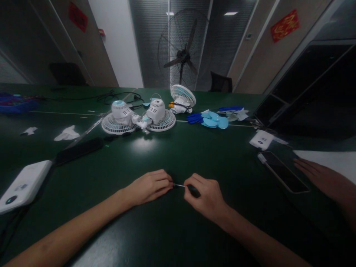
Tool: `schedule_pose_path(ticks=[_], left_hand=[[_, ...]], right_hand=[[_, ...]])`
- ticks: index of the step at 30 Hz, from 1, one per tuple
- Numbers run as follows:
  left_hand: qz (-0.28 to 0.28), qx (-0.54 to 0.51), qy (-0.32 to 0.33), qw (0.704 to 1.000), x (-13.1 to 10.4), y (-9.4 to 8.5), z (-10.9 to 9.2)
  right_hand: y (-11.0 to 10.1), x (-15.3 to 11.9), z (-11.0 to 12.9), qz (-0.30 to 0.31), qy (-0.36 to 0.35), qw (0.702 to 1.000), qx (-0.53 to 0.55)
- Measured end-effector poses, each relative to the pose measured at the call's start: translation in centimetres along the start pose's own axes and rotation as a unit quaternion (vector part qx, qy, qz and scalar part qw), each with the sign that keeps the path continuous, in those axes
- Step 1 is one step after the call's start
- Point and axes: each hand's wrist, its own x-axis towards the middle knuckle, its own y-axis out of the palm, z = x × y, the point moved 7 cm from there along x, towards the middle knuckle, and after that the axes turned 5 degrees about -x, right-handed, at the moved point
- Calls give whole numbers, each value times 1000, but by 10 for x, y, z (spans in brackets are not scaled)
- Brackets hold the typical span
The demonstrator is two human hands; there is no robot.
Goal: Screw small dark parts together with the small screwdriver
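In the head view my right hand [207, 194] is closed around the black handle [194, 191] of a small screwdriver with a thin metal shaft [180, 185]. The shaft points left, towards my left hand [154, 186], whose fingers are bent together just above the table. Something small and dark shows at those fingertips, around the screwdriver's tip; what it is cannot be made out. Both hands are low over the dark green table [178, 230], near the middle of the view.
Small white fans [119, 113] lie beyond my hands, another fan [183, 98] behind them. Light-blue fan blades [214, 119] lie beside blue gloves [194, 118]. A phone [285, 172] and another person's hand [324, 178] are at right, a white power bank [25, 185] at left.
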Motion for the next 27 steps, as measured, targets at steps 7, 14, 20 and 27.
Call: schedule_pose_path(ticks=[7, 14, 20, 27], left_hand=[[36, 63, 15, 997, 2, 4, -6], [42, 45, 2, 998, 5, 3, -8], [8, -64, -32, 997, 3, 2, 3], [-15, -123, -106, 987, 0, 0, 17]], right_hand=[[0, 1, 1, 7, 0, 1000, 7], [-1, 1, 4, 4, -13, 1000, 15], [0, 0, 3, 11, -9, 1000, 11], [1, 1, 3, 27, -8, 999, 17]])
